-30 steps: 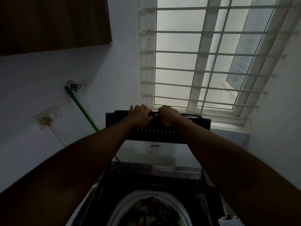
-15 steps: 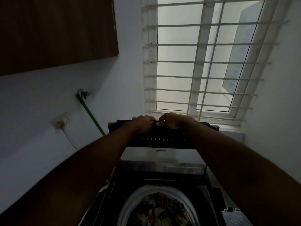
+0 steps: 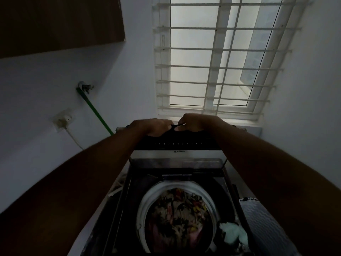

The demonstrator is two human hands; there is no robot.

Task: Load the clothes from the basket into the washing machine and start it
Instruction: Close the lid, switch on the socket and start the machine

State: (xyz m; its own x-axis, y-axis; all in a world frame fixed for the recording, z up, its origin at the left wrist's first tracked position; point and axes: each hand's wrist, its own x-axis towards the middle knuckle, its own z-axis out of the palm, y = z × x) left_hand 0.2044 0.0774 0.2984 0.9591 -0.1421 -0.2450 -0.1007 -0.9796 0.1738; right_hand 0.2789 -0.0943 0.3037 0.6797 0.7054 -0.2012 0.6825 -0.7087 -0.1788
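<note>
Around you, a barred window (image 3: pixel 212 58) is glowing pale behind the washing machine (image 3: pixel 177 180), its white grille running in flat horizontal and vertical bars. To the left, a dark wooden cabinet (image 3: pixel 59 23) is hanging on the white wall, and below it a tap (image 3: pixel 85 86) is feeding a green hose (image 3: pixel 96 109) that is slanting down toward the machine. A wall socket (image 3: pixel 63 120) with a plug in it is sitting lower left, its cord trailing down. At the lower right, a grey ribbed surface (image 3: pixel 265 224) is lying beside the machine; what it is cannot be told.

The lid (image 3: pixel 177 143) is standing raised and folded, dark and glossy with a row of small ticks along it, blocking the back of the machine from sight. The round drum, ringed in white plastic, is lying open below, and the clothes (image 3: pixel 179 218) are already sitting inside it, a crumpled floral-patterned heap. A pale cloth (image 3: pixel 233 233) is resting at the drum's right rim.

You are stretching both arms straight forward. Your left hand (image 3: pixel 153 126) and right hand (image 3: pixel 197 122) are sitting side by side, nearly touching, fingers curled down and clamped over the lid's top edge.
</note>
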